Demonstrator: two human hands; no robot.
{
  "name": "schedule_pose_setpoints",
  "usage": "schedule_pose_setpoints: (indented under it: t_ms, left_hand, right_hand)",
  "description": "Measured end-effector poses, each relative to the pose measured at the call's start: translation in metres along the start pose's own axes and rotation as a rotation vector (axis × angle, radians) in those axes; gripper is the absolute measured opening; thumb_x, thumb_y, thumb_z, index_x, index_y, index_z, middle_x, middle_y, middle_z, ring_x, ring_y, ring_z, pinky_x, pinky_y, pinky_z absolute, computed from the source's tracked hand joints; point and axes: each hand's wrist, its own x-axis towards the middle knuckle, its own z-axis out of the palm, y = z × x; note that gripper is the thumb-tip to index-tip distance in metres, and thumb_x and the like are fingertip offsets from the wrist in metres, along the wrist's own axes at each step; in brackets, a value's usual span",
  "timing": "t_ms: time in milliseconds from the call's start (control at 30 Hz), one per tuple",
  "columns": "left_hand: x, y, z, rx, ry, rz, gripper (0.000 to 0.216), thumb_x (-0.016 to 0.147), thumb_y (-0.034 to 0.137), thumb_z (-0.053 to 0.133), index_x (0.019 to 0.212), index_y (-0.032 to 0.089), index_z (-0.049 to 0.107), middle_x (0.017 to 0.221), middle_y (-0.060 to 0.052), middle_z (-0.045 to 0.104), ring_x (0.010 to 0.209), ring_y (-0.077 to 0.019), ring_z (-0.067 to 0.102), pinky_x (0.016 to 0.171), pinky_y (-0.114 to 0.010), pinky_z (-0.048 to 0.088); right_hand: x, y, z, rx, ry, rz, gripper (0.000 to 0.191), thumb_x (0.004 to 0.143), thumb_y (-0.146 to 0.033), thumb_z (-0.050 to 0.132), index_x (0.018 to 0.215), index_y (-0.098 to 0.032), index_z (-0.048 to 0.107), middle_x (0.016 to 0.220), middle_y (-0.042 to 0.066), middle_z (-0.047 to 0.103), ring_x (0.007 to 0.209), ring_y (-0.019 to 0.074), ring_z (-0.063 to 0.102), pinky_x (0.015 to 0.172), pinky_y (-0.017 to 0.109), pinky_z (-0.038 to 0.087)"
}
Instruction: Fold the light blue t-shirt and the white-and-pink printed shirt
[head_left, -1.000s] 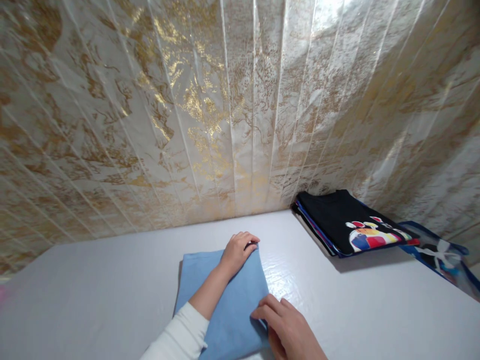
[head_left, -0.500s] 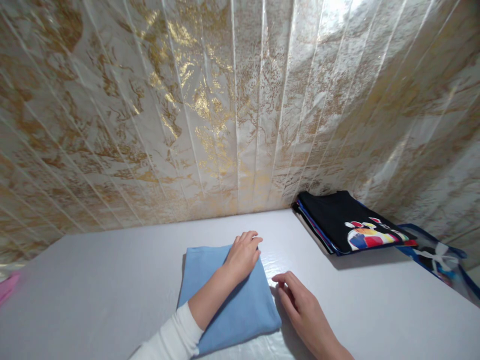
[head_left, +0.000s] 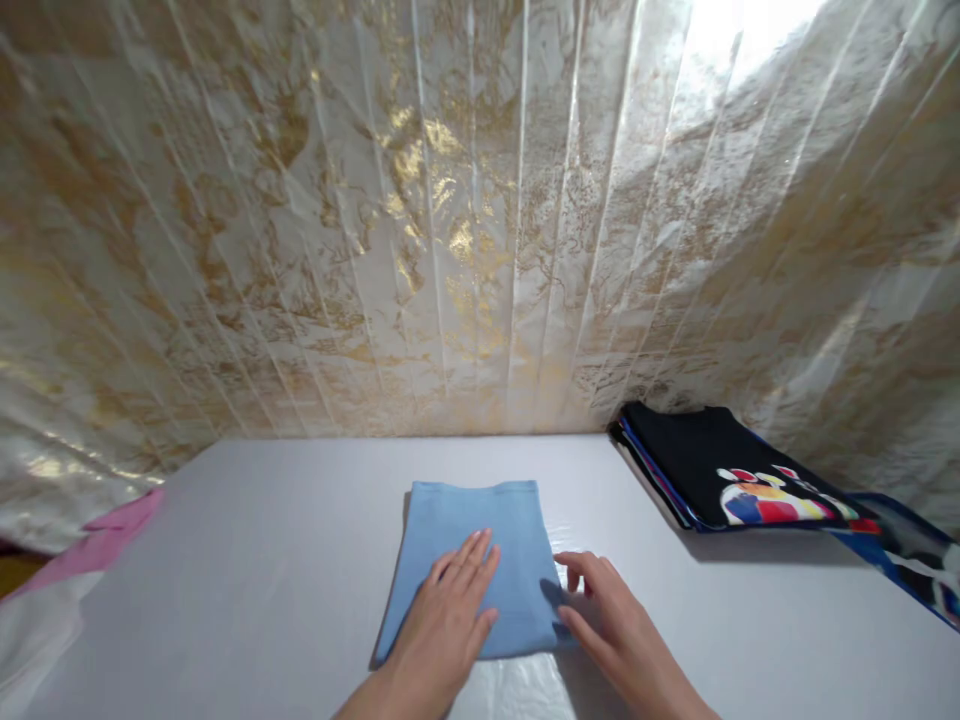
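A light blue folded garment [head_left: 480, 510] lies flat on the white tabletop in front of me, its collar-like edge facing away. My left hand [head_left: 454, 605] rests palm down on its lower middle, fingers stretched out and slightly spread. At the garment's right edge is my right hand [head_left: 611, 615], with thumb and forefinger apart and the other fingers curled. Its fingertips are close to the cloth; whether they touch it I cannot tell.
A stack of folded clothes [head_left: 675, 460], topped by a black one with a colourful print, stands at the back right. Beside it is a clear bag with blue trim [head_left: 900, 550]. Pink cloth [head_left: 105, 540] hangs at the left edge. A gold-patterned curtain [head_left: 480, 220] backs the table [head_left: 262, 560].
My left hand has slid from the garment's far right corner back toward me to its lower middle. The garment now lies straighter, and my right hand stays by its right edge. The view has shifted left.
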Motion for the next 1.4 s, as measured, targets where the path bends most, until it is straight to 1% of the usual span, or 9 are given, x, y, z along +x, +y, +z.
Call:
schedule_pose_setpoints:
  t_ms: [167,333,500,633,700,767,933,1167,1400]
  left_hand:
    - [-0.061,-0.036,0.010,0.097,0.211,-0.177,0.058,0.090,0.029,0.052,0.146,0.029,0.037,0.155,-0.005,0.024,0.139,-0.0281,0.034,0.107,-0.042,0.040]
    - [-0.094,-0.048,0.026,0.075,0.334,-0.304,0.059,0.089,0.032,0.051,0.146,0.037,0.034,0.154,-0.002,0.032,0.136,-0.0273,0.039,0.103,-0.042,0.043]
    - [-0.097,-0.045,0.028,-0.044,0.357,-0.382,0.051,0.087,0.032,0.054,0.137,0.034,0.047,0.133,-0.006,0.056,0.118,-0.0258,0.053,0.092,-0.038,0.047]
    - [-0.095,-0.041,0.023,-0.091,0.384,-0.405,0.042,0.088,0.030,0.054,0.130,0.026,0.051,0.114,-0.007,0.064,0.101,-0.0239,0.058,0.086,-0.035,0.043]
    - [-0.093,-0.037,0.019,-0.099,0.386,-0.408,0.037,0.089,0.028,0.054,0.126,0.026,0.053,0.107,-0.005,0.065,0.096,-0.0230,0.059,0.085,-0.035,0.041]
    - [-0.091,-0.034,0.014,-0.113,0.404,-0.416,0.035,0.089,0.024,0.054,0.123,0.026,0.053,0.104,-0.004,0.066,0.094,-0.0225,0.058,0.085,-0.035,0.039]
    - [-0.089,-0.031,0.002,-0.190,0.374,-0.336,0.032,0.087,0.014,0.051,0.117,0.026,0.053,0.099,0.001,0.066,0.089,-0.0189,0.058,0.083,-0.032,0.036]
    - [-0.090,-0.031,0.000,-0.197,0.343,-0.343,0.029,0.079,0.009,0.051,0.100,0.028,0.059,0.093,0.003,0.066,0.087,-0.0195,0.057,0.084,-0.034,0.036]
    - [-0.093,-0.030,-0.013,-0.044,0.395,-0.393,0.037,0.086,0.014,0.049,0.121,0.024,0.054,0.122,-0.006,0.058,0.111,-0.0226,0.053,0.089,-0.035,0.041]
  right_hand:
    - [0.026,-0.007,-0.006,-0.151,-0.164,-0.064,0.029,0.076,-0.011,0.057,0.102,-0.021,0.063,0.092,0.006,0.064,0.088,0.0259,0.056,0.078,0.040,0.044]
    - [0.107,-0.049,-0.003,-0.032,-0.111,-0.244,0.027,0.084,-0.008,0.052,0.107,-0.020,0.061,0.098,0.005,0.064,0.093,0.0212,0.055,0.084,0.037,0.043]
    - [0.198,-0.073,0.051,0.027,-0.228,-0.319,0.030,0.081,-0.006,0.055,0.108,-0.016,0.064,0.101,0.007,0.064,0.094,0.0183,0.056,0.085,0.032,0.043]
    - [0.237,-0.066,0.096,0.040,-0.324,-0.328,0.019,0.077,-0.015,0.066,0.096,-0.017,0.069,0.096,0.006,0.066,0.088,0.0187,0.057,0.082,0.032,0.043]
    - [0.244,-0.061,0.107,0.049,-0.347,-0.336,0.008,0.079,-0.022,0.066,0.083,-0.017,0.069,0.085,0.003,0.066,0.081,0.0176,0.057,0.081,0.032,0.043]
    - [0.245,-0.058,0.113,0.066,-0.360,-0.344,0.015,0.084,-0.029,0.060,0.078,-0.017,0.066,0.075,0.001,0.064,0.073,0.0150,0.055,0.074,0.028,0.043]
    - [0.235,-0.057,0.123,0.069,-0.329,-0.334,0.019,0.091,-0.030,0.051,0.082,-0.017,0.062,0.068,-0.002,0.062,0.063,0.0128,0.054,0.059,0.022,0.040]
    - [0.223,-0.064,0.143,-0.085,-0.132,-0.306,0.007,0.088,-0.018,0.056,0.084,-0.019,0.061,0.085,0.005,0.066,0.086,0.0201,0.056,0.079,0.030,0.040]
    - [0.197,-0.072,0.114,-0.148,-0.090,-0.329,0.030,0.092,-0.014,0.043,0.118,-0.019,0.056,0.121,0.010,0.063,0.110,0.0218,0.058,0.091,0.037,0.041]
